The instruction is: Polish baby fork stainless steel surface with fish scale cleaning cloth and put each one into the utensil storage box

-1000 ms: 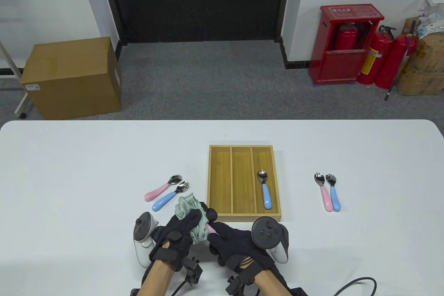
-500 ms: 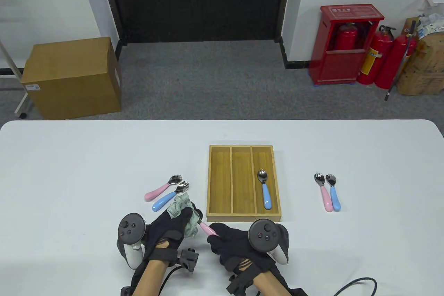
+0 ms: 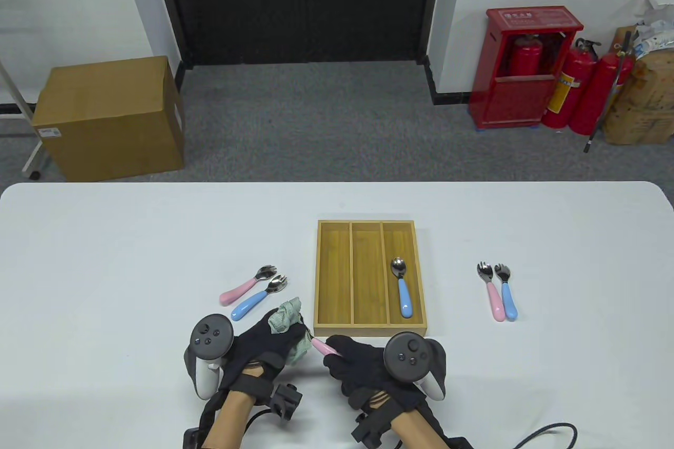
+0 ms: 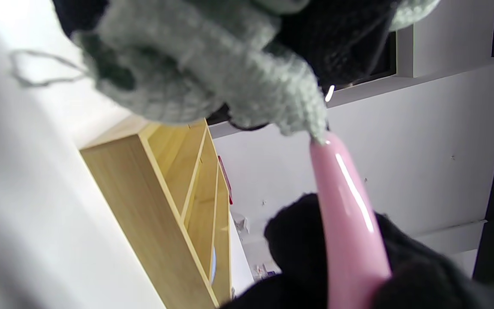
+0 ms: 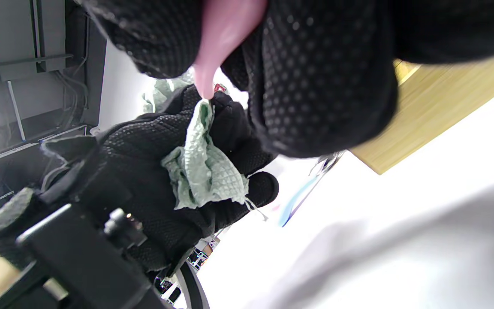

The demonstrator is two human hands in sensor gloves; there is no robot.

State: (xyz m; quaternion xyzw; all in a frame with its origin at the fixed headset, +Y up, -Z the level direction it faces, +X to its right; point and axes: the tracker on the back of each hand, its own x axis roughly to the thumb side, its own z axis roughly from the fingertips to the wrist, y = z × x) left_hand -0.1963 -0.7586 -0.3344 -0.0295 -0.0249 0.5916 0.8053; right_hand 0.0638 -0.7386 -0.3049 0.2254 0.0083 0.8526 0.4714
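Cloth (image 3: pixel 287 321) shifted; fork (image 3: pixel 324 348) head up-left.

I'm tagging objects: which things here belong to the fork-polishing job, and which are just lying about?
Job: green waffle-weave cloth; pink-handled steel fork; bamboo three-slot box; fork pairs left and right.
Lying about: brown cardboard box; red extinguisher cabinet.

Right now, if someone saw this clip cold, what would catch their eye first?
Probably the two black-gloved hands at the table's near edge: the left hand bunches a green cloth around the head of a pink-handled utensil that the right hand holds. Just beyond them sits the wooden storage box, with one blue-handled utensil in its right compartment.
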